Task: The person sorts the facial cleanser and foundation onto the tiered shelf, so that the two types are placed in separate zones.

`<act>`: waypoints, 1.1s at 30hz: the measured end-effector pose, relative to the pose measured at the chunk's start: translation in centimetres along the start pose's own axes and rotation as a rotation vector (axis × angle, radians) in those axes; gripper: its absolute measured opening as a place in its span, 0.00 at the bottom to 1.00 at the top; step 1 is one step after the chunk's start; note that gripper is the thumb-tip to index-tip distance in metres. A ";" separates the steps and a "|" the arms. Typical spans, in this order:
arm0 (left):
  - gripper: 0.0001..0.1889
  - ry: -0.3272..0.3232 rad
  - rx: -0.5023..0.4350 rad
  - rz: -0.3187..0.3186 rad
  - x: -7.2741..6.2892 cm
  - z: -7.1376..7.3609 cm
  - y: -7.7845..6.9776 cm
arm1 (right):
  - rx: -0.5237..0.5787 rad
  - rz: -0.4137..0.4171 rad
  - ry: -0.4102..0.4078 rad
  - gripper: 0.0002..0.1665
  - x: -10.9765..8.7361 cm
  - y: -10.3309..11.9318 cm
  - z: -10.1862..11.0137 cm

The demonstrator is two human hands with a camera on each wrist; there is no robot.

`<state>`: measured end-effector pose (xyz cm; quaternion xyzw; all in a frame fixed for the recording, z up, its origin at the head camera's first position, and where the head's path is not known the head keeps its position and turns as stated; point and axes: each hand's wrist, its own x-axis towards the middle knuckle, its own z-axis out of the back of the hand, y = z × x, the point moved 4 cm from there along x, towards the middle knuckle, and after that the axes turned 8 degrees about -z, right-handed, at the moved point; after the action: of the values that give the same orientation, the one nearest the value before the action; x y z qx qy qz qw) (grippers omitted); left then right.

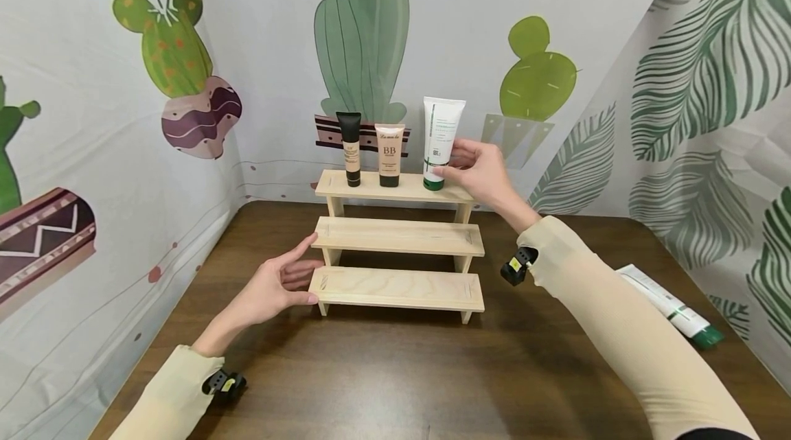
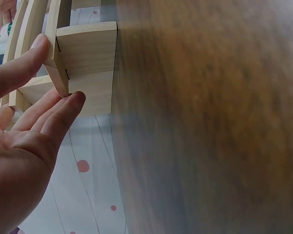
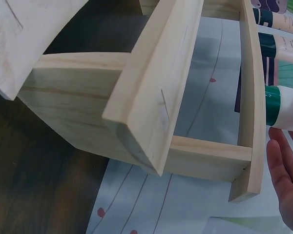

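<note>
A three-tier wooden display stand [image 1: 395, 234] stands on the table. On its top tier are a black-capped tube with a dark upper part [image 1: 351, 148] and a BB cream tube [image 1: 389, 152]. To their right, my right hand [image 1: 485, 171] holds a white squeeze tube with a green cap [image 1: 441, 131] between thumb and fingers, upright with its cap down at the top board. Low on the left, my left hand [image 1: 266, 289] holds the stand's end, thumb at the bottom tier's front corner. In the left wrist view the bottom board's end [image 2: 56, 63] lies between thumb and fingers.
Another white tube with a green cap [image 1: 667, 306] lies on the brown table [image 1: 395, 378] at the right, beside my right sleeve. Behind the table hangs a cloth printed with cacti and leaves [image 1: 266, 28].
</note>
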<state>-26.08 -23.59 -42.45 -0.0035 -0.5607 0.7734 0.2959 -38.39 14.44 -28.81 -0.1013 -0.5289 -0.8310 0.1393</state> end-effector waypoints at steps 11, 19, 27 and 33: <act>0.58 0.003 0.013 -0.009 -0.1 0.0 0.1 | -0.024 0.005 0.022 0.28 -0.3 0.4 -0.1; 0.59 0.002 0.014 -0.003 0.0 0.0 0.0 | -0.026 0.014 0.031 0.28 -0.3 0.5 0.1; 0.59 0.000 0.021 -0.004 -0.1 0.0 0.0 | -0.016 0.009 0.038 0.28 -0.4 0.5 0.1; 0.58 0.001 0.018 -0.010 -0.1 0.1 0.1 | -0.006 0.009 0.045 0.28 -0.3 0.4 0.1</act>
<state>-26.11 -23.69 -42.57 0.0018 -0.5536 0.7769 0.3001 -37.95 14.37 -28.52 -0.0854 -0.5225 -0.8341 0.1548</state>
